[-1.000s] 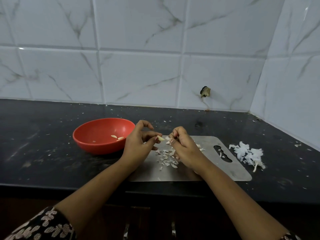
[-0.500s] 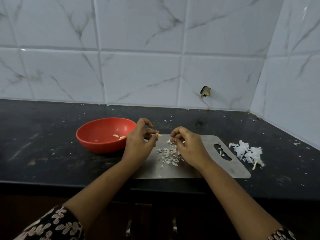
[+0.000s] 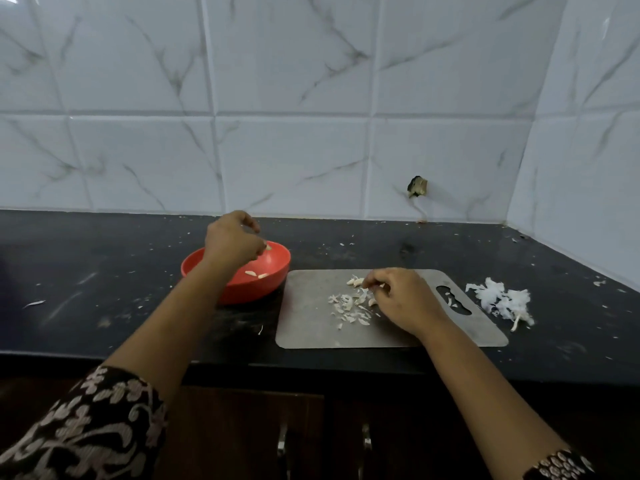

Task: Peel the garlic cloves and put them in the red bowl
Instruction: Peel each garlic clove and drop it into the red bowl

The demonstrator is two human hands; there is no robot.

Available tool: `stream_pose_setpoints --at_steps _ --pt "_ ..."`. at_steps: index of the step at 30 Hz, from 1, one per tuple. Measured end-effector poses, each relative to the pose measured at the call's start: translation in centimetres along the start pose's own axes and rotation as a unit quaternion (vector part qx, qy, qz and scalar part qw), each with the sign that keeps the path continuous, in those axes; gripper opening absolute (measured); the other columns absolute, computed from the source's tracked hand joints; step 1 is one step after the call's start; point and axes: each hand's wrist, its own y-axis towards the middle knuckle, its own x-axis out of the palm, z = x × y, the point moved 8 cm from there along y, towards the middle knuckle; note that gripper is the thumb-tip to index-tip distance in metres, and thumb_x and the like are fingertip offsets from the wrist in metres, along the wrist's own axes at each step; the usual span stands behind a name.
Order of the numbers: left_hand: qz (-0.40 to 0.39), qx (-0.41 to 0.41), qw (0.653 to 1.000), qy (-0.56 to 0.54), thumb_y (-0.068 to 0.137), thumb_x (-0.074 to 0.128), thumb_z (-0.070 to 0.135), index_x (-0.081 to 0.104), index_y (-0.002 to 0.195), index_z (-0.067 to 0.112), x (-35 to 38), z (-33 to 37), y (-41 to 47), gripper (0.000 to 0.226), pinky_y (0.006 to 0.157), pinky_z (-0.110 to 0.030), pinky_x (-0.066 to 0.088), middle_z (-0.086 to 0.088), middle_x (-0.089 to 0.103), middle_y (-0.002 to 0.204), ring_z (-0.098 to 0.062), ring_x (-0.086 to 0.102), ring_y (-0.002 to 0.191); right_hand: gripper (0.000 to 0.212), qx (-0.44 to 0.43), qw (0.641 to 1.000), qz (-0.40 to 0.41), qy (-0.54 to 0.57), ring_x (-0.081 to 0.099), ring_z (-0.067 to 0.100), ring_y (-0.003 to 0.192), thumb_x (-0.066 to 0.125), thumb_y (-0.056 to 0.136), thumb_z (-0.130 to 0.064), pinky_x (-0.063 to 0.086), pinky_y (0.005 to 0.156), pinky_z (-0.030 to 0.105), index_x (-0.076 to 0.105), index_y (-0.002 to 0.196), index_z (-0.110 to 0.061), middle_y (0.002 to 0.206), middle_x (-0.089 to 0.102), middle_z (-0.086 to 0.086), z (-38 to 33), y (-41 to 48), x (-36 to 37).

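1. Our left fingertips (image 3: 258, 250) pinch a small pale peeled clove (image 3: 268, 248). The remaining fingers curl loosely above it.
2. That left hand (image 3: 232, 242) hangs over the red bowl (image 3: 278, 271), with the pinched clove above the bowl's inside and touching nothing else.
3. Two more cloves (image 3: 256, 274) lie side by side at the bottom of the bowl.
4. Our right fingers (image 3: 375, 282) are curled narrow, tips pointed down at a few loose cloves (image 3: 355, 281). We cannot tell whether they grip one.
5. The right hand (image 3: 401, 299) rests on the steel cutting board (image 3: 311, 327), and a scatter of peel scraps (image 3: 348, 308) lies just left of it.
6. The bowl stands just beside the board's left edge on the black counter (image 3: 104, 271).
7. A pile of white skins (image 3: 498, 299) sits on the counter at the board's right end, near the handle slot.
8. A patterned sleeve (image 3: 86, 427) covers our left upper arm.
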Motion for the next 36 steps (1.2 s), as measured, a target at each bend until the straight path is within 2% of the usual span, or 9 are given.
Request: stream_pose_setpoints --at_steps 2,5,9,12,19,24,26,30,36 --pt "-0.053 -0.05 0.997 0.009 0.068 0.074 -0.013 0.061 0.081 0.006 0.0 -1.1 0.7 0.026 0.054 -0.029 0.058 -0.011 0.064 0.069 -0.017 0.062 0.051 0.023 -0.013 1.0 -0.02 -0.019 0.059 0.006 0.076 0.057 0.089 -0.015 0.048 0.09 0.031 0.074 0.099 -0.027 0.086 0.068 -0.014 -0.5 -0.8 0.2" --pt "-0.105 -0.092 0.99 0.008 0.068 0.072 -0.02 0.055 0.074 0.002 0.3 -2.5 1.2 0.029 0.037 -0.025 0.051 -0.017 0.061 0.07 -0.024 0.062 0.054 0.026 -0.015 0.999 -0.038 -0.031 0.063 0.011 0.091 0.055 0.088 -0.009 0.045 0.096 0.032 0.074 0.101 -0.023 0.1 0.072 -0.007 -0.7 -1.3 0.7" --pt "-0.099 -0.101 0.989 0.039 0.066 0.077 -0.016 0.058 0.074 0.001 0.0 -3.8 2.3 0.027 0.06 -0.036 0.06 -0.018 0.064 0.071 -0.029 0.066 0.064 0.027 -0.012 0.999 -0.042 -0.022 0.063 0.016 0.101 0.055 0.091 -0.005 0.045 0.096 0.029 0.075 0.103 -0.019 0.108 0.072 -0.001 -0.5 -1.0 0.9" --pt "-0.089 -0.102 0.989 0.059 0.067 0.079 -0.012 0.059 0.073 0.005 -0.2 -4.2 2.6 0.028 0.05 -0.027 0.057 -0.013 0.064 0.073 -0.022 0.064 0.06 0.025 -0.02 0.998 -0.043 -0.031 0.063 0.018 0.103 0.057 0.092 -0.008 0.045 0.097 0.031 0.075 0.104 -0.02 0.108 0.072 0.0 -0.4 -0.9 1.2" --pt "-0.107 -0.088 0.989 0.054 0.087 0.058 -0.01 0.061 0.088 0.003 0.7 -4.7 3.9 0.013 0.065 -0.04 0.06 -0.019 0.066 0.085 -0.027 0.065 0.066 0.023 -0.028 0.997 -0.035 -0.062 0.06 0.016 0.105 0.059 0.092 -0.013 0.044 0.095 0.032 0.074 0.102 -0.028 0.107 0.071 -0.006 -0.4 -0.9 1.0" --pt "-0.052 -0.027 0.998 -0.031 0.089 0.05 -0.011 0.058 0.079 0.008 -0.7 -1.7 2.9 0.023 0.067 -0.038 0.057 -0.008 0.066 0.074 -0.022 0.062 0.062 0.022 -0.044 0.998 -0.01 -0.052 0.056 0.017 0.104 0.057 0.095 -0.015 0.046 0.09 0.033 0.072 0.106 -0.027 0.109 0.063 -0.005 -0.1 -0.9 1.0" --pt "-0.029 0.032 0.996 -0.075 0.083 0.055 -0.014 0.057 0.076 0.013 -1.2 0.7 0.7 0.028 0.071 -0.037 0.057 -0.008 0.068 0.075 -0.022 0.064 0.067 0.023 -0.05 0.999 0.021 -0.006 0.058 0.015 0.094 0.056 0.094 -0.006 0.049 0.085 0.032 0.073 0.1 -0.021 0.103 0.061 -0.002 -0.2 -0.8 0.6" --pt "-0.09 0.128 0.978 -0.14 0.083 0.063 -0.007 0.058 0.077 0.017 1.5 4.4 -5.1 0.026 0.065 -0.029 0.056 -0.008 0.069 0.083 -0.018 0.065 0.07 0.025 -0.055 0.985 0.113 0.116 0.059 0.003 0.081 0.057 0.091 0.006 0.045 0.07 0.005 0.073 0.088 -0.013 0.095 0.062 0.001 -0.7 -1.1 -1.6" --pt "-0.235 0.161 0.954 -0.095 0.086 0.068 0.004 0.062 0.083 0.018 9.6 4.0 -9.1 0.015 0.066 -0.034 0.059 -0.006 0.069 0.078 -0.017 0.066 0.067 0.029 0.048 0.948 0.08 0.304 0.068 0.012 0.072 0.067 0.086 0.001 0.056 0.063 0.02 0.07 0.085 -0.027 0.083 0.072 0.001 1.1 -1.2 -1.1"
